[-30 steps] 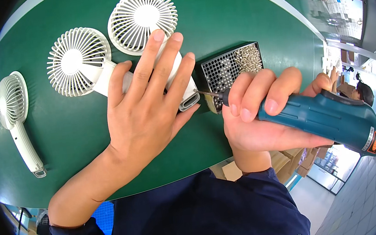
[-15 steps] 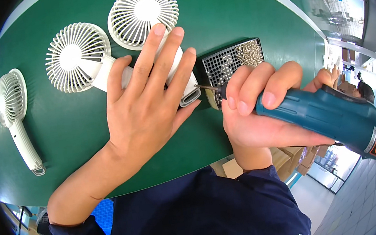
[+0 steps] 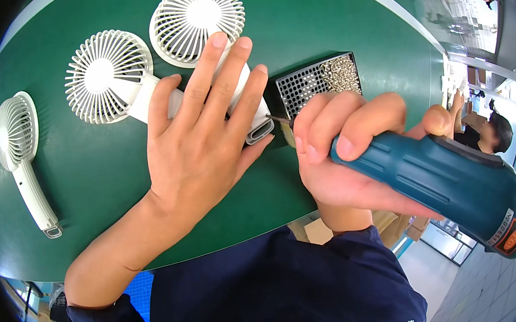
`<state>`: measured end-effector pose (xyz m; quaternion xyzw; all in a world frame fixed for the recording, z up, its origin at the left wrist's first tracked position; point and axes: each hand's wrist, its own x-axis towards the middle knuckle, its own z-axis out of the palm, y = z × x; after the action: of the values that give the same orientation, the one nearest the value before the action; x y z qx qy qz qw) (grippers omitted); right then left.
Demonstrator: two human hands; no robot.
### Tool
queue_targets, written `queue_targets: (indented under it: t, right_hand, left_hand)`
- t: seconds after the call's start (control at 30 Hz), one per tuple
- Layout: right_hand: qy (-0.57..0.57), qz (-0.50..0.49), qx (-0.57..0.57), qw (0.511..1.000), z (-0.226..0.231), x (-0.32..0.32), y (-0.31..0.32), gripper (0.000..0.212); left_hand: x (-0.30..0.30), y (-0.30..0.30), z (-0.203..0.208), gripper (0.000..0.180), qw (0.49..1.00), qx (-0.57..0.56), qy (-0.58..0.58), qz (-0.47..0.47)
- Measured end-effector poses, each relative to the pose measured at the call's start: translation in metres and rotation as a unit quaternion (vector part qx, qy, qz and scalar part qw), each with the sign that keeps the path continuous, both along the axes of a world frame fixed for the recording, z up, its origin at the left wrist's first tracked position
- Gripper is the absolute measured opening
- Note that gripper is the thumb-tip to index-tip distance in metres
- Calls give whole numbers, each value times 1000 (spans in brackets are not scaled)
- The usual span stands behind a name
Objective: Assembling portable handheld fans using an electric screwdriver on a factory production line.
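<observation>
One white handheld fan (image 3: 201, 13) lies grille upward on the green desk (image 3: 117, 201), its handle running beneath the left hand (image 3: 194, 117) toward the bit (image 3: 280, 120) of a teal electric screwdriver (image 3: 436, 177); the left fingers are extended and spread, laid over the handle rather than clenched round it, the little finger resting on the handle of a second fan (image 3: 98, 76); the right fingers grasp the screwdriver, whose bit reaches the first handle's end; the likeliest fault is the bit skidding off its mark, should the tool be tilted or pushed unevenly, so as to score the white shell or strike the left thumb close by; a handle steadied mainly from above might also twist under torque, the more so if the second fan shifts beneath the same hand; the perforated tray (image 3: 300, 87), bearing loose screws (image 3: 341, 75), stands just beyond the right hand (image 3: 350, 145) and could be jostled by its knuckles; a third fan (image 3: 21, 164) lies well apart at left; any screw head at the bit's tip is too small to make out; the left hand covers much of both nearer handles, and whether its thumb hooks underneath cannot be told; the right fingers conceal the screwdriver's nose and part of the tray; a co-worker (image 3: 494, 133) near the right rim appears small and indistinct
</observation>
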<state>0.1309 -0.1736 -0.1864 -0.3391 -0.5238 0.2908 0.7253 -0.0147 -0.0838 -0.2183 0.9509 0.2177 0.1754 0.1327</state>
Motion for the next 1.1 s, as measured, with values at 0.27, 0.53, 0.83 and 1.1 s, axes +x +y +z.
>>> queue_targets:
  t: [0.27, 0.53, 0.83, 1.1]
  right_hand:
    - [15, 4, 10, 1000, -3, 2, 0, 85]
    - [36, -19, 48, 998, 7, 8, -1, 79]
    - [65, -104, 26, 992, -9, 17, 4, 92]
    - [82, -123, 10, 989, -11, 14, 8, 90]
  left_hand:
    - [1, -1, -2, 66, 1000, 2, -16, 5]
    - [0, -1, -2, 63, 1000, 1, -14, 7]
    - [1, 0, 2, 70, 1000, 2, 9, 3]
    - [0, 0, 3, 70, 1000, -3, 7, -1]
